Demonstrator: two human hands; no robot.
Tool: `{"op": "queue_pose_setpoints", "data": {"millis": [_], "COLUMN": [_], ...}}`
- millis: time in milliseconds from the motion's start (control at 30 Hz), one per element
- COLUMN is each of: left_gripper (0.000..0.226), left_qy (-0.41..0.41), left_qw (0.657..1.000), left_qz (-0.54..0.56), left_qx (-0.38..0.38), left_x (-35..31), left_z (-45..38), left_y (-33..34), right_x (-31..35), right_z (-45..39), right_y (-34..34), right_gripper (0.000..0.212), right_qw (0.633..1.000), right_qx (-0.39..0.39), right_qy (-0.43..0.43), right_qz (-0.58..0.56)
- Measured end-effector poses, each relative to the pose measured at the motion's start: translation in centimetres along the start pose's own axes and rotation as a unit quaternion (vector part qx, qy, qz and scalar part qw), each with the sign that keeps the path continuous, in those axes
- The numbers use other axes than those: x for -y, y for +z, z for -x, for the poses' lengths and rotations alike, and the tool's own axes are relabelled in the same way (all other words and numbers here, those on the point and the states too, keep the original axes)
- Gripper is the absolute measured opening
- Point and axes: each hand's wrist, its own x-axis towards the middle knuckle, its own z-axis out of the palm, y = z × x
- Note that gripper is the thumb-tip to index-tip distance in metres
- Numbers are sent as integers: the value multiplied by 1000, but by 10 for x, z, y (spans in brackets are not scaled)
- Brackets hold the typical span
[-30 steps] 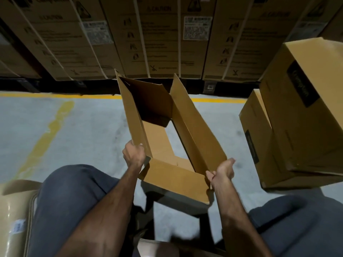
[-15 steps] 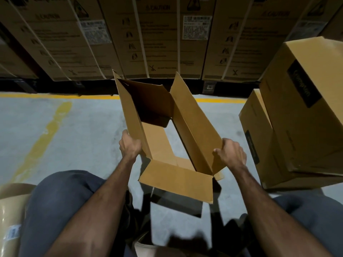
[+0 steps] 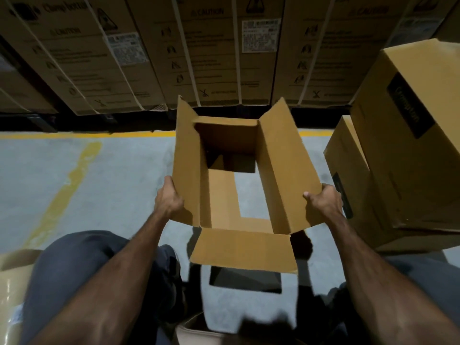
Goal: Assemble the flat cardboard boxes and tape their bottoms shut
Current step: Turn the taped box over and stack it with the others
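The person sits with knees apart and holds a cardboard box (image 3: pixel 239 185) in the air between them, above the grey floor (image 3: pixel 99 195), so both ends stay free to work on. The left hand (image 3: pixel 168 200) grips the left side flap, fingers curled round its edge, and the right hand (image 3: pixel 326 202) grips the right side flap the same way; holding opposite sides likely keeps the body square. The box is open through: floor shows through the gap in the bottom, so those flaps are not yet closed or taped. The near flap (image 3: pixel 244 250) hangs toward the lap. Finished boxes (image 3: pixel 410 145) stand stacked close at the right, probably set aside within reach.
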Motion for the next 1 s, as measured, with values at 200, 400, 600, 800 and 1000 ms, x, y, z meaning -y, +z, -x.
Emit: {"op": "queue_pose_setpoints", "data": {"millis": [200, 400, 600, 800, 1000], "left_gripper": [50, 45, 61, 108, 73], "left_qy": [10, -13, -20, 140, 338], "left_qw": [999, 998, 999, 930, 744], "left_qz": [19, 46, -12, -340, -572], "left_qx": [39, 44, 37, -13, 72], "left_x": [11, 15, 15, -3, -19], "left_z": [28, 37, 38, 52, 70], "left_y": [12, 18, 14, 7, 1], "right_x": [-44, -60, -55, -44, -84], "right_z": [8, 10, 15, 45, 75], "right_y": [-24, -31, -31, -44, -33], "right_gripper": [48, 47, 52, 101, 76], "right_qw": [996, 998, 1000, 885, 798], "right_qx": [-24, 3, -14, -20, 139], "right_qy": [72, 29, 6, -227, -314], "right_qz": [-47, -52, 19, 406, 496]}}
